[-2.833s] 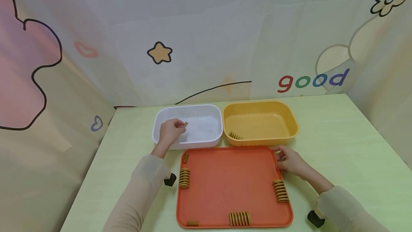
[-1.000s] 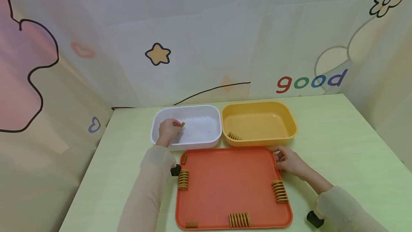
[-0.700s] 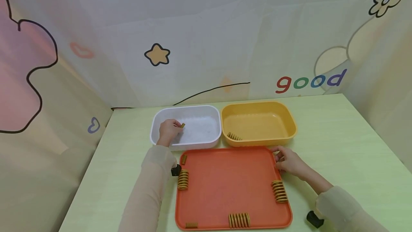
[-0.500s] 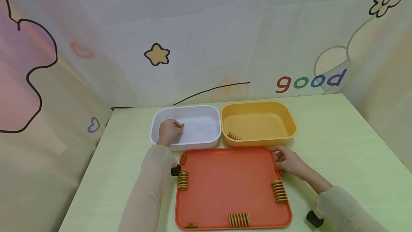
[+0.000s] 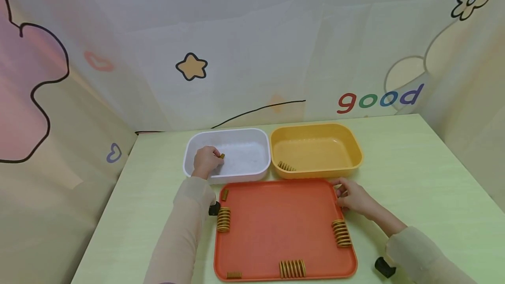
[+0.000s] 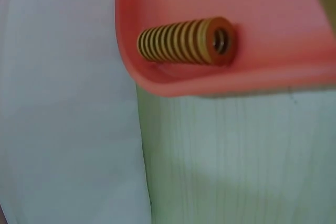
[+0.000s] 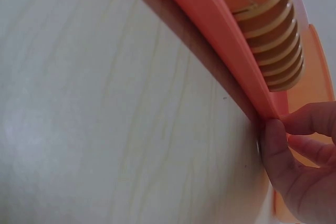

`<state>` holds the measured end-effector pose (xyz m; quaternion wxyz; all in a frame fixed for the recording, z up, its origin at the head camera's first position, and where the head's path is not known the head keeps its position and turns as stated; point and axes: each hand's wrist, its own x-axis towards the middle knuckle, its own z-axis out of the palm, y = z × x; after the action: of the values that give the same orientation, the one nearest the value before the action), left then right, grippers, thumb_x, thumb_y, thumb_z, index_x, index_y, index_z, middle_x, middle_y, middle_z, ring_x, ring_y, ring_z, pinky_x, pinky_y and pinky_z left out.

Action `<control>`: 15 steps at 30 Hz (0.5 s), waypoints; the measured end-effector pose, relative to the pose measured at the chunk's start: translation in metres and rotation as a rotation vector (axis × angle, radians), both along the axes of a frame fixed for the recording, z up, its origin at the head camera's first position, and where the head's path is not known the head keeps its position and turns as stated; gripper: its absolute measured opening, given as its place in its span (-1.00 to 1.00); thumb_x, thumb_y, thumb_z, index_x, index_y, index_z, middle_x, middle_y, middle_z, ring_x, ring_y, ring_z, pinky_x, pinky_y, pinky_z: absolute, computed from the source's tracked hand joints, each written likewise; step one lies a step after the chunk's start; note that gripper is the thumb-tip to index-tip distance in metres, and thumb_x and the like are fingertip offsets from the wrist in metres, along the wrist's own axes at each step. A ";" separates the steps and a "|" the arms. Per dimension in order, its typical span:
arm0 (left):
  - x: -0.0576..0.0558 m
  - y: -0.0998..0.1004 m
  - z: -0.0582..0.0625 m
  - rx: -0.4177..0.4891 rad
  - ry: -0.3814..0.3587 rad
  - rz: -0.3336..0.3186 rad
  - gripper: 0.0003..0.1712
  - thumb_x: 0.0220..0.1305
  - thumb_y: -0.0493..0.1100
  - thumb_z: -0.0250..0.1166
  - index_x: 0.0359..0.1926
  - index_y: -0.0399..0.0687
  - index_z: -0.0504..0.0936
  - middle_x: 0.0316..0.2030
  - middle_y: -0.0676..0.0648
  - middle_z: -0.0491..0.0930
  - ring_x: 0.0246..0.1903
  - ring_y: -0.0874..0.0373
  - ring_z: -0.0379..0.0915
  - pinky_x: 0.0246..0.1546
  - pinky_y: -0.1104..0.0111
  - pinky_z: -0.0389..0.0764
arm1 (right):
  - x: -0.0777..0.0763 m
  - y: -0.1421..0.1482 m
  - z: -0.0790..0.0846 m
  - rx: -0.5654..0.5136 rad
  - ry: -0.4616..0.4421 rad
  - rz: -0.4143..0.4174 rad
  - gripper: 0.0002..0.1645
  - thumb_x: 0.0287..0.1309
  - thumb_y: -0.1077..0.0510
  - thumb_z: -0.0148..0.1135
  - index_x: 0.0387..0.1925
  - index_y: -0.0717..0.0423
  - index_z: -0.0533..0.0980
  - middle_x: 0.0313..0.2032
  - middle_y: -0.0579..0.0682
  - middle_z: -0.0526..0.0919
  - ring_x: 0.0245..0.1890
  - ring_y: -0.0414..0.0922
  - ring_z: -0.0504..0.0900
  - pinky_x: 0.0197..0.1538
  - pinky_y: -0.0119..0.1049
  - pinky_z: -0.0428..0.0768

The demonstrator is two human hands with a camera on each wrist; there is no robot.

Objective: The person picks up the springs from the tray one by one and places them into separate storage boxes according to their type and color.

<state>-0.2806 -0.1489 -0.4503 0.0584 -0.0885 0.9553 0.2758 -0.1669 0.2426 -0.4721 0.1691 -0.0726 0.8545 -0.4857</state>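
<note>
Green table; left fingers partly hide spring.

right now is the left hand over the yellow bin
No, the left hand is at the white bin beside it, with a small spring pinched in its fingertips.

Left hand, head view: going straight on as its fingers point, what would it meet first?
Likely the right wall of the white bin; the left hand is at unclear height, so the bin's floor might come first.
</note>
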 end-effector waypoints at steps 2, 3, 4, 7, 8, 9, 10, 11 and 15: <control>0.000 0.000 0.000 -0.005 -0.005 0.001 -0.81 -0.08 -0.16 0.35 -0.40 -0.15 0.59 -0.41 -0.06 0.56 -0.44 0.11 0.38 -0.49 0.43 0.33 | 0.000 0.000 0.000 0.002 0.000 0.000 -0.43 -0.14 0.46 0.05 0.04 0.41 0.25 -0.38 0.16 0.38 -0.53 -0.12 0.39 -0.54 -0.30 0.49; 0.000 0.000 0.000 -0.004 -0.008 0.002 -0.81 -0.08 -0.16 0.35 -0.40 -0.15 0.59 -0.41 -0.06 0.56 -0.44 0.11 0.38 -0.49 0.43 0.33 | 0.000 0.000 0.000 0.001 -0.001 0.000 -0.42 -0.13 0.46 0.05 0.04 0.41 0.25 -0.38 0.16 0.38 -0.53 -0.12 0.39 -0.54 -0.30 0.49; 0.000 0.000 0.000 -0.002 -0.011 0.003 -0.81 -0.07 -0.16 0.35 -0.40 -0.15 0.59 -0.41 -0.06 0.56 -0.44 0.11 0.37 -0.48 0.43 0.32 | 0.000 0.000 0.000 0.000 -0.003 0.000 -0.42 -0.13 0.46 0.05 0.05 0.41 0.24 -0.38 0.16 0.38 -0.53 -0.12 0.39 -0.54 -0.30 0.49; 0.000 -0.001 0.001 0.005 -0.020 0.001 -0.81 -0.06 -0.16 0.34 -0.39 -0.15 0.59 -0.41 -0.06 0.56 -0.45 0.12 0.38 -0.49 0.44 0.33 | 0.000 0.000 0.000 -0.005 -0.007 0.003 -0.42 -0.13 0.46 0.05 0.05 0.42 0.23 -0.38 0.16 0.38 -0.53 -0.12 0.39 -0.54 -0.29 0.49; 0.000 -0.001 0.001 0.008 -0.021 -0.001 -0.81 -0.06 -0.17 0.33 -0.39 -0.15 0.59 -0.41 -0.06 0.55 -0.45 0.12 0.38 -0.49 0.44 0.34 | 0.000 0.000 0.000 -0.007 -0.009 0.004 -0.42 -0.13 0.46 0.05 0.05 0.42 0.23 -0.38 0.16 0.39 -0.53 -0.13 0.39 -0.54 -0.29 0.49; 0.000 -0.001 0.001 0.010 -0.022 -0.002 -0.81 -0.06 -0.17 0.33 -0.38 -0.15 0.59 -0.41 -0.06 0.55 -0.45 0.12 0.39 -0.48 0.44 0.34 | 0.000 0.000 0.001 -0.010 -0.010 0.006 -0.42 -0.13 0.46 0.05 0.05 0.42 0.23 -0.38 0.16 0.38 -0.53 -0.12 0.39 -0.54 -0.29 0.49; 0.000 -0.002 0.002 0.009 -0.020 -0.009 -0.81 -0.07 -0.18 0.33 -0.38 -0.15 0.59 -0.41 -0.06 0.55 -0.45 0.12 0.39 -0.48 0.43 0.34 | 0.000 0.000 0.001 -0.011 -0.012 0.006 -0.42 -0.13 0.46 0.05 0.05 0.42 0.23 -0.38 0.16 0.38 -0.53 -0.12 0.39 -0.54 -0.28 0.49; 0.000 -0.002 0.002 0.007 -0.016 -0.015 -0.81 -0.07 -0.18 0.33 -0.38 -0.15 0.59 -0.41 -0.06 0.56 -0.45 0.11 0.39 -0.47 0.42 0.34 | 0.001 0.000 0.001 -0.013 -0.013 0.008 -0.42 -0.12 0.46 0.05 0.05 0.42 0.23 -0.38 0.16 0.38 -0.53 -0.12 0.39 -0.54 -0.28 0.49; 0.000 -0.003 0.004 -0.002 0.002 -0.048 -0.80 -0.09 -0.18 0.34 -0.37 -0.14 0.59 -0.37 -0.06 0.56 -0.40 0.10 0.39 -0.41 0.37 0.35 | 0.002 -0.001 0.002 -0.014 -0.014 0.008 -0.42 -0.13 0.46 0.04 0.05 0.43 0.23 -0.38 0.16 0.39 -0.53 -0.12 0.39 -0.54 -0.28 0.49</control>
<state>-0.2804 -0.1523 -0.4464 0.0639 -0.0655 0.9575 0.2735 -0.1653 0.2420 -0.4702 0.1763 -0.0739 0.8495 -0.4917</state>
